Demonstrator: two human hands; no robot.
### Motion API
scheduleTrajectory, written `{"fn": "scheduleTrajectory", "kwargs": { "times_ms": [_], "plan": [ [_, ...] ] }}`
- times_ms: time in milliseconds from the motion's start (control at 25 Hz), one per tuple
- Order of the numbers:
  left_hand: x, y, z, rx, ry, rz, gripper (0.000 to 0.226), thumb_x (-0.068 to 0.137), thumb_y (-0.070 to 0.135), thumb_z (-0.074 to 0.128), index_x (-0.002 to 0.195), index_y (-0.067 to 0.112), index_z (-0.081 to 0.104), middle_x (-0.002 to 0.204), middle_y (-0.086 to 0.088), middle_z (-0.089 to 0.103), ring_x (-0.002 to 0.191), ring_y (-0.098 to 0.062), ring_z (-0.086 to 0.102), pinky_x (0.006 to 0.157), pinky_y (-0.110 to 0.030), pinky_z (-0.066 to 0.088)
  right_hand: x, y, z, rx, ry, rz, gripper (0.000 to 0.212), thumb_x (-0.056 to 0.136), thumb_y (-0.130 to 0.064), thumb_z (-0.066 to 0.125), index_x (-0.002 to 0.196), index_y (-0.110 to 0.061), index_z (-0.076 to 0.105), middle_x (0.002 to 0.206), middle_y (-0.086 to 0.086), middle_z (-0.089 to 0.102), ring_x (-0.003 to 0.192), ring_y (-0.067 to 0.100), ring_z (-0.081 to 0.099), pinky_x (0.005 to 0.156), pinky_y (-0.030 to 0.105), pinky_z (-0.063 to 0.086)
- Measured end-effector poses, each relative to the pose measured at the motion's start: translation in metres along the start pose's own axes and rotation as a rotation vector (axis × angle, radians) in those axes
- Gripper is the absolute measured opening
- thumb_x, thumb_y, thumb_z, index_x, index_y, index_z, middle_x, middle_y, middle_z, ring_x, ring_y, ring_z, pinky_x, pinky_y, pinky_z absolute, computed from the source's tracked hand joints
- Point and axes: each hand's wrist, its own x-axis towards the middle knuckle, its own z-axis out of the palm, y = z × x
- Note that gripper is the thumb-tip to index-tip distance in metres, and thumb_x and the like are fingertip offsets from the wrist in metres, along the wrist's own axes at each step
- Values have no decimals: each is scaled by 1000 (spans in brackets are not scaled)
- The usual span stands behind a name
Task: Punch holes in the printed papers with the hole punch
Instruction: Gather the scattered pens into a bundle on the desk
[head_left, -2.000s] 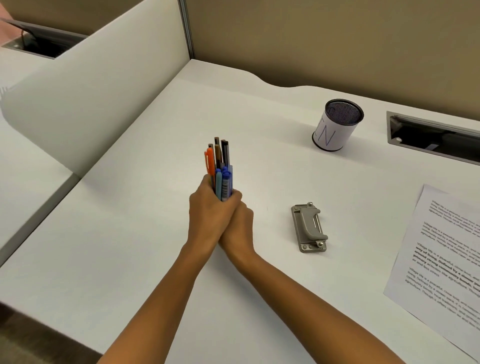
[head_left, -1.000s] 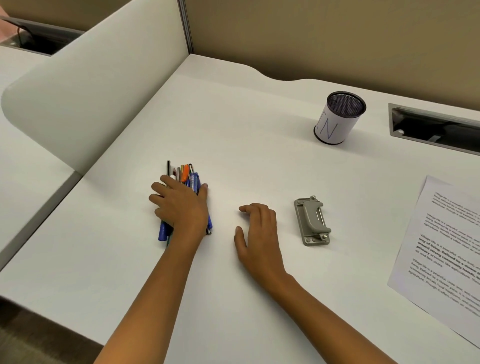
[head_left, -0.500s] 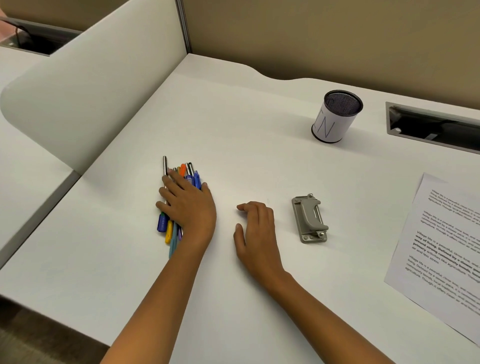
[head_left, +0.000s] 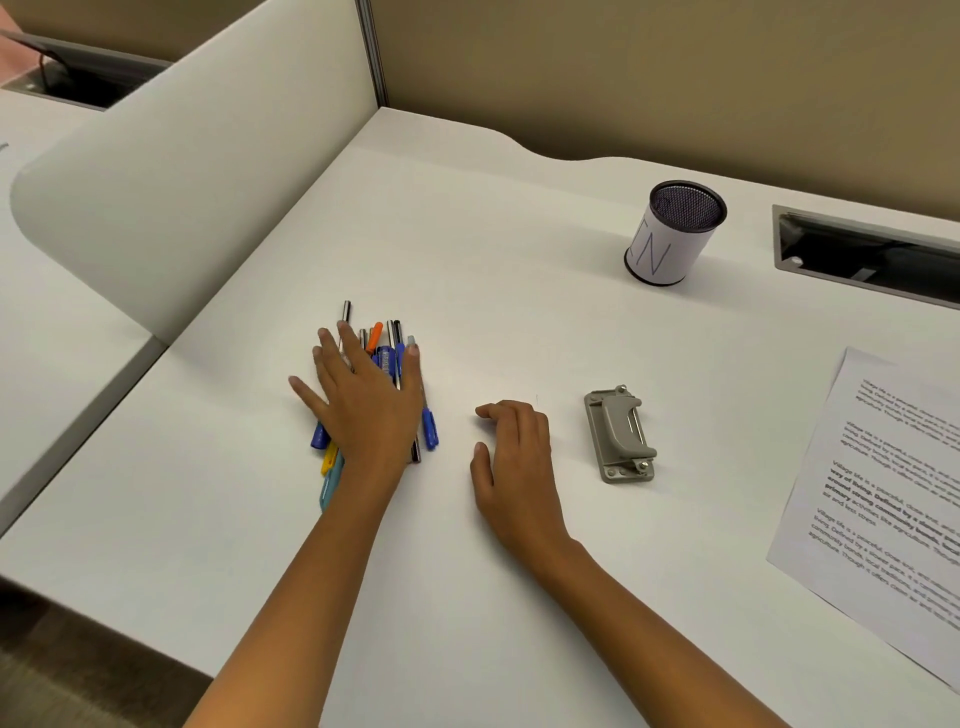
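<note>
Grey hole punch (head_left: 621, 434) beside printed papers (head_left: 883, 499)

One view only: head cam, worn by the person, wide-angle. It looks fwd and down onto the bench (head_left: 519, 234) at a steep angle, from above the near edge. It sits close. Both forearms enter from the bottom edge, and the left hand (head_left: 363, 400) and right hand (head_left: 514, 457) lie approx mid-frame. The frame reaches the partition (head_left: 156, 182) at left and the wall (head_left: 675, 78) at top. The cup (head_left: 670, 244) is upper right. The papers (head_left: 883, 493) are cut off by the right edge.
</note>
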Motion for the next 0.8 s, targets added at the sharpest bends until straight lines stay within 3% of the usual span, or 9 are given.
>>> {"fn": "scheduleTrajectory", "kwargs": {
  "times_ms": [200, 560, 800],
  "plan": [
    [-39, -30, -15, -97, 193, 45, 58, 98, 45, 27, 144, 12, 31, 154, -8, 32, 144, -24, 24, 117, -50, 4, 0, -1, 0, -1, -2, 3, 32, 85, -5, 49, 116, -9, 51, 114, 3, 52, 107, 17, 43, 95, 24, 35],
    [-36, -40, 5, -236, 208, -28, 49, 97, 35, 32, 138, 9, 38, 148, -12, 39, 138, -28, 34, 115, -44, 26, 1, 0, 0, -8, -1, 4, 31, 85, -5, 50, 116, -9, 52, 114, 3, 52, 106, 18, 44, 95, 27, 38],
    [-11, -30, 8, -261, 266, 4, 42, 95, 32, 35, 124, 4, 48, 127, -14, 53, 113, -31, 52, 97, -42, 43, 1, -1, 0, -10, -10, 9, 30, 86, -5, 49, 116, -10, 52, 114, 3, 52, 107, 17, 43, 95, 25, 36]
  ]
}}
